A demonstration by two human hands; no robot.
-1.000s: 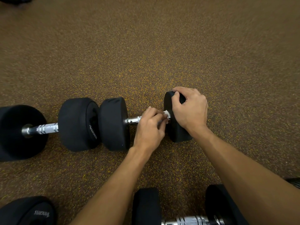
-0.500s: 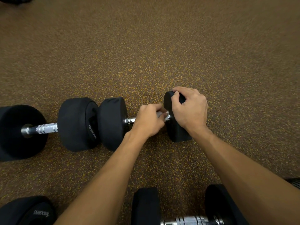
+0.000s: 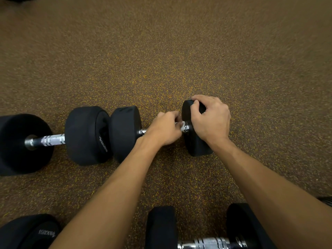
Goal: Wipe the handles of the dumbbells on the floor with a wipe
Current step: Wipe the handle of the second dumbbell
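Fingers of the left hand (image 3: 164, 129) curl round a white wipe (image 3: 182, 124) on the chrome handle (image 3: 142, 131) of a dumbbell (image 3: 125, 133) lying on the floor (image 3: 179, 60). Just beside it, the right hand (image 3: 210, 121) grips that dumbbell's black end weight (image 3: 197, 146) from above.

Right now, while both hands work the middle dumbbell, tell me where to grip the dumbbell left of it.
Take the left dumbbell by its chrome handle, from above. It lies level on the floor, and its round black heads hold the bar off the ground, so fingers can probably curl under it. The heads look too wide for one hand.
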